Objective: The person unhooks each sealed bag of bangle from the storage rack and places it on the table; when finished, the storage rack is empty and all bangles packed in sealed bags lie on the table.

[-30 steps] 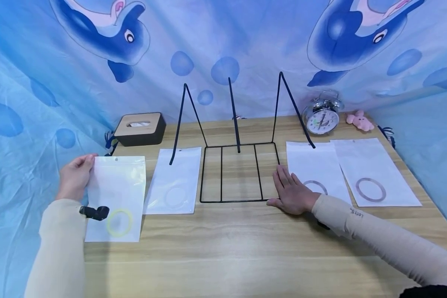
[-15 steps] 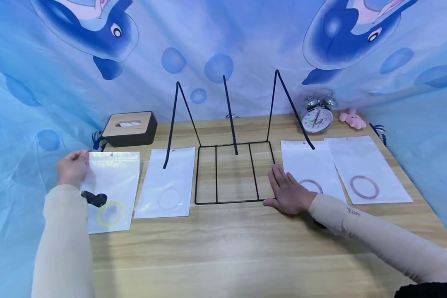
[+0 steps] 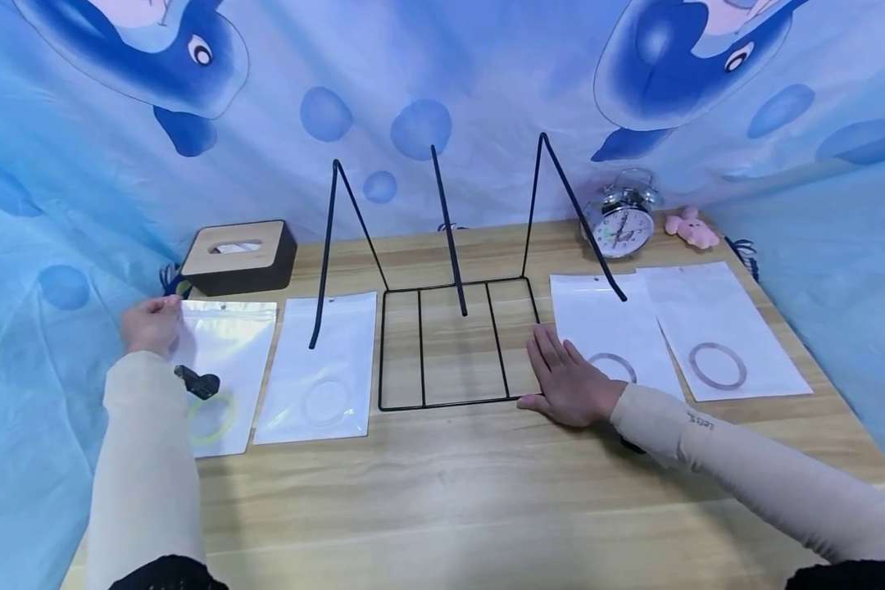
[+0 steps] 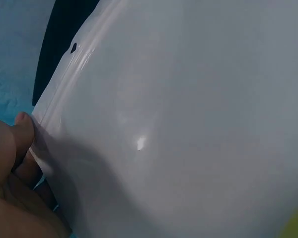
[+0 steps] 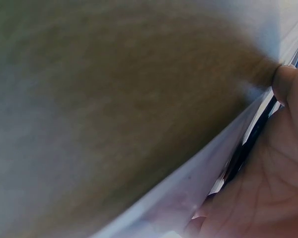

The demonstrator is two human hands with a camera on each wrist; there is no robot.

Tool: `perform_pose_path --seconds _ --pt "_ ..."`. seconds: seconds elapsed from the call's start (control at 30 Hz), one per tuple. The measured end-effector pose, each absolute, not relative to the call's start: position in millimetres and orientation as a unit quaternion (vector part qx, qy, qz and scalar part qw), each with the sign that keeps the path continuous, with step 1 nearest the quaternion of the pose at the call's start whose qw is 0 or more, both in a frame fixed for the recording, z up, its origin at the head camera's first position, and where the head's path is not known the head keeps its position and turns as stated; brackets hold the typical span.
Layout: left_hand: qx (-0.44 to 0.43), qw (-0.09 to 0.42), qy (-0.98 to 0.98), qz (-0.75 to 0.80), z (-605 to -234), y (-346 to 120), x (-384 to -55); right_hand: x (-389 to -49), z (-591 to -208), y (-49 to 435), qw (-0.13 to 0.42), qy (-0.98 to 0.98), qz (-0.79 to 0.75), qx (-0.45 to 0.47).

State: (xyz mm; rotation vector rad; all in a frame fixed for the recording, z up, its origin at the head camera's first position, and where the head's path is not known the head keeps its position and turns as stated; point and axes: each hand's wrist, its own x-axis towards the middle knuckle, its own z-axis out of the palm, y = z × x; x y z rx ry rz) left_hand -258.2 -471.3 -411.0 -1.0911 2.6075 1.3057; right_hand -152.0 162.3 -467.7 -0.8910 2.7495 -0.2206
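My left hand [image 3: 151, 326] pinches the top left corner of a white zip bag [image 3: 229, 344] bearing a yellow ring [image 3: 224, 426]. In the left wrist view the thumb [image 4: 25, 130] lies on the bag's front, with fingers behind its edge. Right of it lies a second white zip bag [image 3: 302, 352] with a pale ring. A black wire rack [image 3: 423, 352] stands mid-table with upright bent rods. My right hand [image 3: 571, 381] rests with straight fingers over the rack's right front corner, beside a third white bag [image 3: 597, 319] with a greyish ring, partly hidden by the hand.
A fourth white bag [image 3: 715, 319] lies at the far right. Along the back stand a tissue box [image 3: 239, 258], an alarm clock [image 3: 623, 228] and a pink plush toy [image 3: 692, 228]. A blue dolphin-print curtain [image 3: 487, 74] hangs behind the wooden table [image 3: 442, 492].
My left hand has brought the yellow-ring bag back and down beside the neighbouring bag. The right hand stays on the rack's corner. The head view has shifted slightly.
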Motion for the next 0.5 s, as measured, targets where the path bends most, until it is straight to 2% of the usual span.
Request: perform_pose_path --seconds 0.23,0.5 --pt "-0.374 0.02 0.833 0.407 -425 -482 -246 -145 -464 156 0.125 0.937 -0.081 -0.317" --pt "-0.371 0.024 0.844 0.387 -423 -484 -239 -143 -457 149 0.127 0.933 -0.09 -0.324"
